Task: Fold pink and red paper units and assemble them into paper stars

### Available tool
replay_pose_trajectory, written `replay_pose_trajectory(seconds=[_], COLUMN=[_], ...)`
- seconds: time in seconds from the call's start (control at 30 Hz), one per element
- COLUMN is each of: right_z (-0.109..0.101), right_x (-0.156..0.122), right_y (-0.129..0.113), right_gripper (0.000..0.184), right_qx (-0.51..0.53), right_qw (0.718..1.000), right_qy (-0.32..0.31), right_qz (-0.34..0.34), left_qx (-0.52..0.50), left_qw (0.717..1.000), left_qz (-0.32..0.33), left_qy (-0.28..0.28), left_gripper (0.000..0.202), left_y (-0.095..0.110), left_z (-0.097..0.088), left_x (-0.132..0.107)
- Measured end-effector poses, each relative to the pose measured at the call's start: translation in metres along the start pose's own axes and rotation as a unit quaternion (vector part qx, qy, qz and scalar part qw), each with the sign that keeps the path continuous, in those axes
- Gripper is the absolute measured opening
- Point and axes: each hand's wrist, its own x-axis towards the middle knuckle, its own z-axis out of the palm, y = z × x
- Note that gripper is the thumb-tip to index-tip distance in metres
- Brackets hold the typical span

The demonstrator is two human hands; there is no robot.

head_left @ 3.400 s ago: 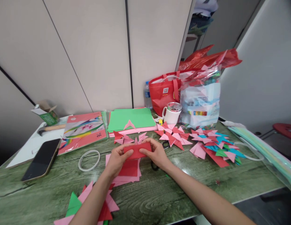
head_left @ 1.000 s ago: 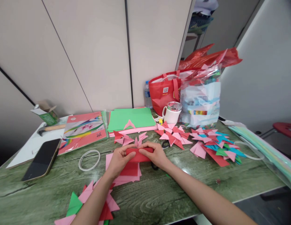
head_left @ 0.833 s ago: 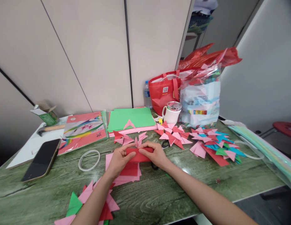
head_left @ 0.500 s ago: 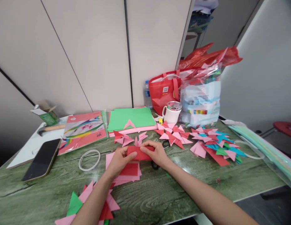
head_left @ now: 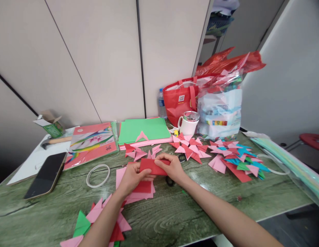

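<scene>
A red piece of paper (head_left: 153, 167) is held up between both hands above the table, folded into a small oblong. My left hand (head_left: 133, 175) grips its left end, thumb on the near face and fingers behind. At the other end, my right hand (head_left: 171, 167) pinches the upper edge with thumb and forefinger. Beneath my left hand lies a stack of pink sheets (head_left: 140, 195) with a red sheet (head_left: 144, 187) on top. Just beyond the hands are folded pink and red pieces (head_left: 136, 153). Black scissors (head_left: 170, 181) lie partly hidden by my right hand.
Folded paper clusters lie at right (head_left: 191, 148), far right (head_left: 239, 159) and front left (head_left: 119, 223). A white mug (head_left: 187, 126), red bag (head_left: 176, 103) and green sheets (head_left: 146, 128) stand or lie behind. Left are a phone (head_left: 46, 176), a white ring (head_left: 87, 176) and a hammer (head_left: 59, 140).
The red paper has shifted slightly, and more red shows at its left end behind my left fingers. Both hands stay on it in nearly the same place.
</scene>
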Motion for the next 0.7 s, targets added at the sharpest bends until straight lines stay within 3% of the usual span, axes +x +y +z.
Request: replay_pose_trajectory(seconds=[0.2, 0.33, 0.53, 0.7], right_z=[0.000, -0.001, -0.002, -0.002], right_x=[0.000, 0.001, 0.002, 0.002], right_y=[0.000, -0.002, -0.001, 0.003], right_gripper=[0.012, 0.012, 0.012, 0.011], right_qx=[-0.001, -0.006, -0.006, -0.004], right_qw=[1.000, 1.000, 1.000, 1.000], right_qy=[-0.003, -0.007, -0.020, -0.012], right_qz=[-0.004, -0.006, -0.008, 0.009], left_qx=[0.011, 0.011, 0.045, 0.117], left_qw=[1.000, 0.999, 0.994, 0.989], left_qz=[0.002, 0.040, 0.096, 0.082], left_qy=[-0.008, -0.023, -0.024, -0.044], left_gripper=[0.040, 0.039, 0.070, 0.042], left_y=[-0.002, 0.000, 0.009, 0.010], left_z=[-0.001, -0.002, 0.000, -0.001], left_x=[0.001, 0.000, -0.004, -0.004])
